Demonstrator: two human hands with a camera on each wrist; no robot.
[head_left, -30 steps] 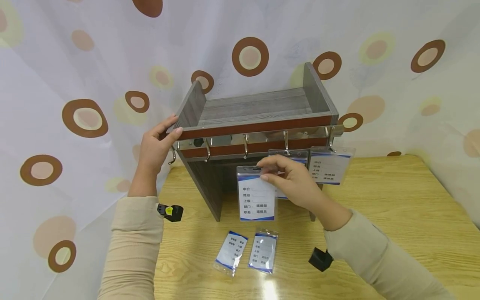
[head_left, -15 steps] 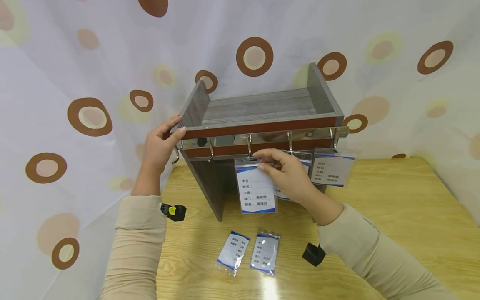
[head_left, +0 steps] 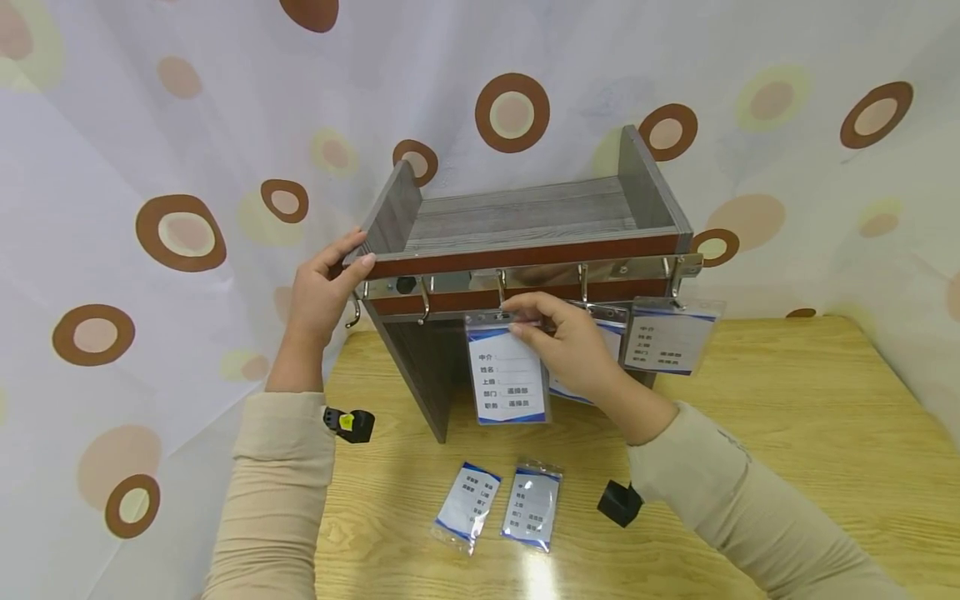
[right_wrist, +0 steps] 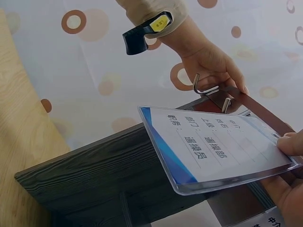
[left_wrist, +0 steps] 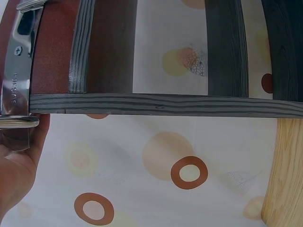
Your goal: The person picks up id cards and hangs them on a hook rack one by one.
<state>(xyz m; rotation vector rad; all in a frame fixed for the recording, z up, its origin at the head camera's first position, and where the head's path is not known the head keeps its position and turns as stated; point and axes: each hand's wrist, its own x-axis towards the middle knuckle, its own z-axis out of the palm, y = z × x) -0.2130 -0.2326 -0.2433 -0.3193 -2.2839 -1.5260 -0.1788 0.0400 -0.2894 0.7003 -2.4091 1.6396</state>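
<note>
Found behind the rack (head_left: 540, 252): spotted cloth backdrop (head_left: 585, 42). Found under and in front of the rack: wood-grain table (head_left: 765, 433).

Nearest, in front of the rack: left loose card (head_left: 468, 502) and right loose card (head_left: 532, 505), lying flat in clear sleeves, just beside each other.

Next, close before the rack's hook rail (head_left: 543, 274): held card (head_left: 510, 379), hanging face out and nearly upright, just below the middle hook (head_left: 502, 285). Pinched near its top edge between thumb and fingers of the right hand (head_left: 577, 342); narrow gap, sleeve held. Unconfirmed: engagement of slot with middle hook; covered by fingertips.

To the right along the rack's front: middle hung card (head_left: 609, 343), partly hidden by the right hand; then end hung card (head_left: 670, 340), at the rack's right end.

At the rack's upper left corner: left hand (head_left: 318, 292), thumb on the front edge, fingers round the side, gripping.

Farthest, atop the rack: shallow tray (head_left: 525, 208).

Judged risks: dropping of held card, from slick plastic and a small pinch; false seating, from a hidden slot; knocking of middle hung card, from crowding by the right hand; twisting of the rack, from pressure at the rail with steadying at one corner only.
</note>
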